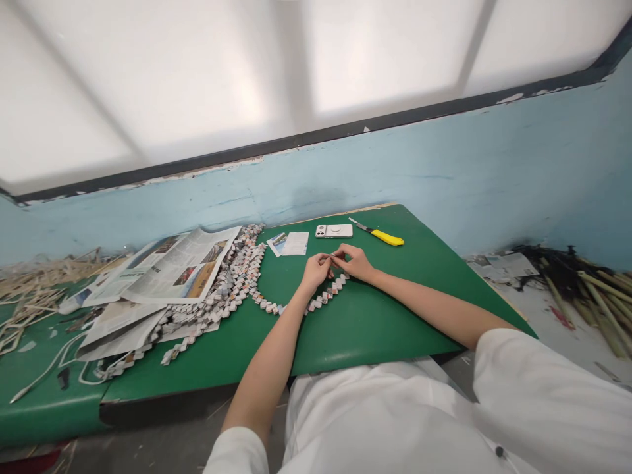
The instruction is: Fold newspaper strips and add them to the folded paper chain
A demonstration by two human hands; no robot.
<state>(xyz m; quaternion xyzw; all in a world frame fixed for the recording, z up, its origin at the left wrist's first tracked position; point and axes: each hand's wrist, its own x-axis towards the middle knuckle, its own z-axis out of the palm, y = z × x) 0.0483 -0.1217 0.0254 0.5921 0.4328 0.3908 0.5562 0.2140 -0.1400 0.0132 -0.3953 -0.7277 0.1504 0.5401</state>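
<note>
Over the green table, my left hand [317, 271] and my right hand [353, 262] meet at their fingertips. Both are closed in a pinch, and what lies between the fingers is too small to make out. A zigzag chain of folded paper [269, 307] curves across the table from the pile on the left, passes under my left wrist and ends just below my right hand. Beyond my hands lie small paper pieces [296, 243], a white phone [334, 231] and a yellow-handled knife [388, 237].
Newspapers [172, 270] cover part of a heap of folded paper chains [237, 280] on the left of the green table [375, 322]. White cable [47, 378] and thin wooden strips [29, 296] are farther left. Bamboo sticks [605, 306] lie on the floor at right.
</note>
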